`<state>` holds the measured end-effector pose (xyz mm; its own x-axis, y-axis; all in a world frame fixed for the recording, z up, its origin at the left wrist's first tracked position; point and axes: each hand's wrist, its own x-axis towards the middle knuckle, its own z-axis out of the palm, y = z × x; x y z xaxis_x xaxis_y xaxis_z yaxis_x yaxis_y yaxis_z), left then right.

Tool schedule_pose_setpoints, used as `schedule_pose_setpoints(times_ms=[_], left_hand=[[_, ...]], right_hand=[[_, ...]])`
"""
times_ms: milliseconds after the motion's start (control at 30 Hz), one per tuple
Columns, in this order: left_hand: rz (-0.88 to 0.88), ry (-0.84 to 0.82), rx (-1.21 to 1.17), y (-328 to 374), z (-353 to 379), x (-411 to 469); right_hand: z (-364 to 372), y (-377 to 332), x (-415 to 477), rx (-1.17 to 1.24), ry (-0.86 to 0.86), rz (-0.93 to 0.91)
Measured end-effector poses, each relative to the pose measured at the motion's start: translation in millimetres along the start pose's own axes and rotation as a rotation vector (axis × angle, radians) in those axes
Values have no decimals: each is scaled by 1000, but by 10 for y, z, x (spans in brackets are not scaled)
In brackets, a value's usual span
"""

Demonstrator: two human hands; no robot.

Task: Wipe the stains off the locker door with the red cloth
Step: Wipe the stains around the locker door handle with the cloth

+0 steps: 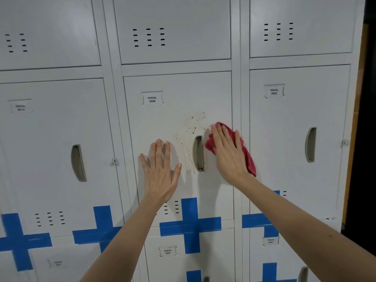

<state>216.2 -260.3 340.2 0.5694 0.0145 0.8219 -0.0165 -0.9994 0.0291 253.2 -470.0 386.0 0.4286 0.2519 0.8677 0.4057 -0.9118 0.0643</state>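
The grey locker door (177,88) labelled YAKAL 0006 fills the middle of the head view. Brown speckled stains (192,123) spread above and to the left of its recessed handle (198,153), with faint drips running down beside it. My right hand (228,153) presses the red cloth (249,157) flat against the door, just right of the handle and below-right of the stains. My left hand (160,169) lies flat on the door left of the handle, fingers spread, holding nothing.
Neighbouring locker doors YAKAL 0010 (50,139) and YAKAL 0002 (295,129) flank the middle one. Blue tape crosses (190,224) mark the lower row. A dark gap (366,139) runs along the right edge of the locker block.
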Motion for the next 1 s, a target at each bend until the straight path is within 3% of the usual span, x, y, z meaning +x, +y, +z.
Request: schedule_pose_setpoints(times_ms=[333, 567, 1000], left_hand=[[29, 32, -19, -3, -123, 271], [35, 46, -53, 32, -112, 345], [40, 59, -20, 6, -62, 343]], right_hand=[[-239, 255, 710, -22, 0, -143], [-148, 301, 413, -26, -35, -282], [117, 257, -243, -148, -135, -367]])
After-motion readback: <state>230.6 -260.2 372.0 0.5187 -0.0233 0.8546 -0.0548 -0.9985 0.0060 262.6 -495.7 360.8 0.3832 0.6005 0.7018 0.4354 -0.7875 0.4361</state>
